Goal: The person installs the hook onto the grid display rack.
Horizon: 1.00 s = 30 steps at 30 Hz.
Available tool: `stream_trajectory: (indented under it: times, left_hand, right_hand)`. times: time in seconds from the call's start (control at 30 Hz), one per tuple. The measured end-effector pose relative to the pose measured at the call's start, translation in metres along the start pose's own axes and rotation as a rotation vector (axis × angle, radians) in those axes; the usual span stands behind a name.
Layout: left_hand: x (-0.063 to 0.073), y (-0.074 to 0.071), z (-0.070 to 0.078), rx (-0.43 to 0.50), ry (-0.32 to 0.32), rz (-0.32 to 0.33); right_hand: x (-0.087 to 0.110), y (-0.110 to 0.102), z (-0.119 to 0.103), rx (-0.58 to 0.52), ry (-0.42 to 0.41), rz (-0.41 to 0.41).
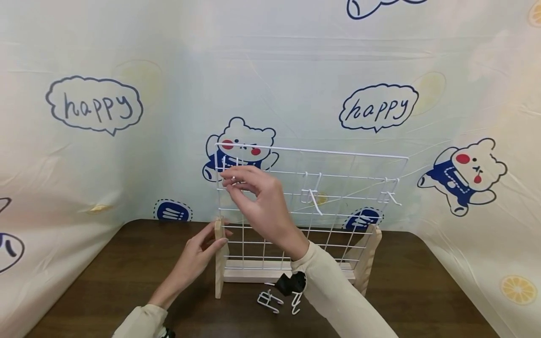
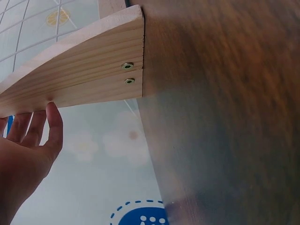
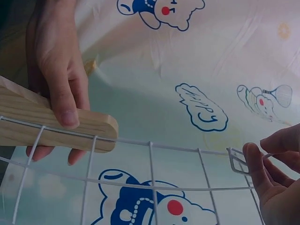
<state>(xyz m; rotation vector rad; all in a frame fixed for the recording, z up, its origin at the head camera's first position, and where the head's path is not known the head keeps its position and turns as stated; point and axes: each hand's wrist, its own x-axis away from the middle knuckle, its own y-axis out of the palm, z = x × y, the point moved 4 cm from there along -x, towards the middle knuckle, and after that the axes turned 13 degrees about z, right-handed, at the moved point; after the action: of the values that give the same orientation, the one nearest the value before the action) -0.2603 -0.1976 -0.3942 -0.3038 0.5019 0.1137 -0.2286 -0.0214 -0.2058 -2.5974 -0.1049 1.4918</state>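
Firstly, a white wire hook was pinched by the right hand at the grid's upper left corner; whether it was seated could not be told. The left wooden post was gripped by the left hand. Item: white wire grid, partly hidden by the right hand and forearm, supported between that post and the right wooden post. Hung on it: middle hook, right-hand hook. Laid on the brown table: two loose hooks, partly overlapped by a black wrist piece. Behind was hung a printed cloth.
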Motion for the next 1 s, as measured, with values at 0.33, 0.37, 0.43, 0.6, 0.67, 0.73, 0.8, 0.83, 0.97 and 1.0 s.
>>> stream_trajectory:
  times: [0.33, 0.37, 0.43, 0.6, 0.67, 0.73, 0.8, 0.83, 0.97, 1.0]
  left_hand:
    - [0.0, -0.002, -0.002, -0.011, -0.002, 0.007]
    - [0.0, -0.002, -0.002, -0.014, -0.003, 0.009]
    - [0.0, -0.002, -0.001, -0.024, -0.002, 0.011]
    - [0.001, -0.003, -0.001, -0.043, -0.001, 0.006]
    - [0.002, -0.003, -0.001, -0.049, -0.002, 0.005]
    - [0.002, -0.002, -0.001, -0.053, 0.001, 0.004]
    - [0.002, -0.002, -0.001, -0.053, 0.0, 0.003]
    - [0.002, -0.002, -0.001, -0.053, 0.0, 0.005]
    - [0.003, -0.002, -0.001, -0.052, -0.002, 0.007]
    - [0.002, -0.002, -0.001, -0.052, 0.0, 0.009]
  right_hand:
    - [0.023, 0.006, 0.018, 0.012, 0.083, -0.061]
    - [0.026, 0.006, 0.017, 0.009, 0.078, -0.07]
    - [0.03, 0.007, 0.016, -0.002, 0.067, -0.095]
    - [0.037, 0.007, 0.014, 0.007, 0.07, -0.176]
    - [0.04, 0.006, 0.013, 0.022, 0.072, -0.198]
    - [0.042, 0.004, 0.012, 0.044, 0.062, -0.21]
    - [0.045, 0.001, 0.011, 0.071, 0.034, -0.213]
    - [0.047, 0.0, 0.01, 0.085, 0.016, -0.214]
    - [0.057, -0.005, 0.009, 0.144, -0.064, -0.212]
    - [0.059, -0.006, 0.008, 0.154, -0.077, -0.212]
